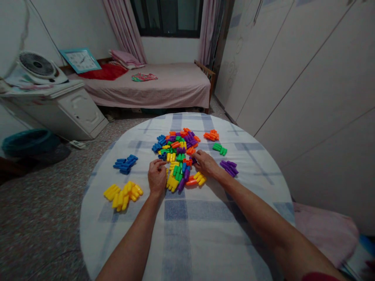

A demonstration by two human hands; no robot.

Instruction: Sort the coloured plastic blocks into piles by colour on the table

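A mixed heap of coloured plastic peg pieces [177, 154] lies in the middle of a round table [187, 230] with a checked cloth. My left hand [156, 177] rests at the heap's near left edge, its fingers pinched together beside yellow pieces; what they hold, if anything, is too small to name. At the heap's right edge my right hand [206, 164] lies with curled fingers reaching into the pieces. Sorted groups lie around: yellow pieces [123, 193], blue pieces [125, 164], orange pieces [212, 135], green pieces [219, 148], purple pieces [229, 168].
A bed [152, 88] with a pink cover stands behind the table under a window. A white cabinet [63, 107] with a fan [38, 66] is at the left, a teal basin [26, 142] on the floor. White wardrobe doors [293, 78] line the right.
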